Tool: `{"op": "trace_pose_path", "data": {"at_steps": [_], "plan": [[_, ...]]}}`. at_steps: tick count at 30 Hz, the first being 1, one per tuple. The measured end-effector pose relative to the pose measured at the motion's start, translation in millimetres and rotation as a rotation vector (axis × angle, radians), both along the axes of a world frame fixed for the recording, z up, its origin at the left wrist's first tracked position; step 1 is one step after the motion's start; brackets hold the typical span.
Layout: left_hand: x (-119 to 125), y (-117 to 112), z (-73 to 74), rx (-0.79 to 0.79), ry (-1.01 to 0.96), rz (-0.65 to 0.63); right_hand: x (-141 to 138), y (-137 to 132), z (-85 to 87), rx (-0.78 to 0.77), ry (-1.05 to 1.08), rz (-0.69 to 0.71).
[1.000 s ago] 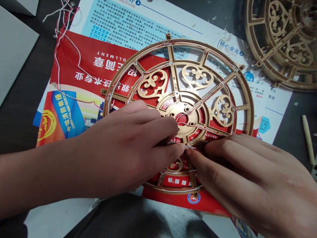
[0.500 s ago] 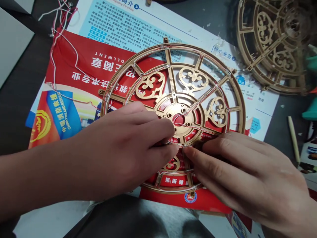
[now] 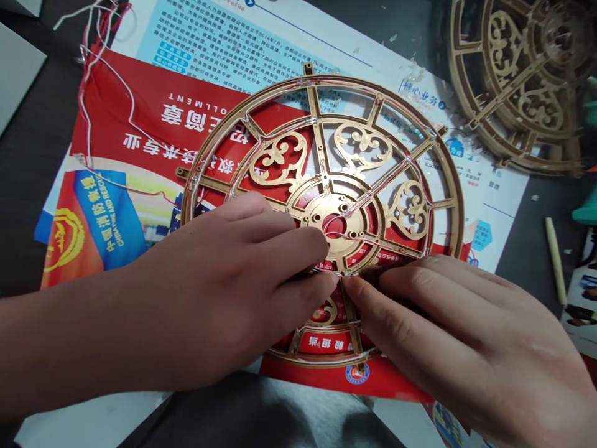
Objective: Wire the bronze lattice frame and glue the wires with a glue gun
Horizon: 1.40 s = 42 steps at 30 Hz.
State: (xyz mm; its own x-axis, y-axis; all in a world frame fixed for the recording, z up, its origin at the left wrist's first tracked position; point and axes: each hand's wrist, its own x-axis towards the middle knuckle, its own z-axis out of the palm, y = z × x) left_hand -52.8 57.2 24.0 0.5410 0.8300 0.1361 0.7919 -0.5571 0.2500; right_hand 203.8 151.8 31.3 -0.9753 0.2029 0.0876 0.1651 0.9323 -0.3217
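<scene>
A round golden openwork wheel (image 3: 321,143) with spokes and scroll ornaments lies flat on printed paper. Thin white and red wire (image 3: 373,239) runs along its spokes and rings. My left hand (image 3: 224,286) lies over the wheel's lower left part, fingers together and pressed down near the hub. My right hand (image 3: 448,330) comes in from the lower right, its fingertips meeting the left hand's at a wire joint on the inner ring just below the hub. Both hands pinch or press the wire there.
A red and blue brochure (image 3: 140,137) and a white leaflet (image 3: 224,43) lie under the wheel. A second golden wheel assembly (image 3: 517,81) sits at the top right. Loose wire (image 3: 97,37) trails to the top left. A pale stick (image 3: 556,258) lies at the right.
The hands stay at the same wire joint below the hub. The view has shifted slightly, so the wheel sits a little further left in the picture.
</scene>
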Motion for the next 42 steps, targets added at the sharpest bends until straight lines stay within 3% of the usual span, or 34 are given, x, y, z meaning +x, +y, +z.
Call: {"op": "trace_pose_path", "data": {"at_steps": [12, 33, 37, 42], "plan": [[-2.1, -1.6, 2.3, 0.001, -0.032, 0.006, 2.0, 5.6, -4.7, 0.013, 0.077, 0.013], [1.5, -1.1, -2.7, 0.036, 0.002, 0.03, 0.5, 4.0, 1.3, -0.019, -0.015, 0.06], [0.9, 0.0, -2.1, -0.056, -0.069, 0.051, 1.6, 6.1, 2.0, -0.029, 0.0, 0.056], [2.0, 1.4, -0.5, -0.237, -0.163, 0.083, 1.7, 4.4, 0.9, 0.007, 0.095, -0.054]]}}
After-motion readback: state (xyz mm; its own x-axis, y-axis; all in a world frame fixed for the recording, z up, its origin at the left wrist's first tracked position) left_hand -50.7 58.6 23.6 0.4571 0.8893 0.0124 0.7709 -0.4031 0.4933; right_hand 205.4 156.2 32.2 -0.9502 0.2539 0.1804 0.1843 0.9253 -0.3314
